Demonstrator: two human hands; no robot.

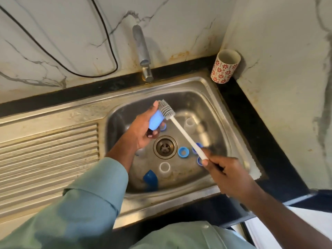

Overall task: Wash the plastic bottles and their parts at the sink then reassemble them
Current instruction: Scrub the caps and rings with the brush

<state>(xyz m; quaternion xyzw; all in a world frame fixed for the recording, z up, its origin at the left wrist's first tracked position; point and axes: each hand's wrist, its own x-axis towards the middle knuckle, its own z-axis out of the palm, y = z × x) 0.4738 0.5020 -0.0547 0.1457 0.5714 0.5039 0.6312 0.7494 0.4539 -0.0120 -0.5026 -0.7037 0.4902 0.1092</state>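
Left hand grips light-blue plastic cap over steel sink, mouth turned toward brush. Right hand clenches white long-handled bristle brush at handle end, for reach; bristles touch cap.

Light-blue bottle cap tilted above the sink, bristled brush against it.

Bottle parts crowding drain, seemingly.

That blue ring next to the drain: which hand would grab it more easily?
Probably the right hand: the blue ring lies nearer it, though it grips the brush. The left hand holds a blue cap.
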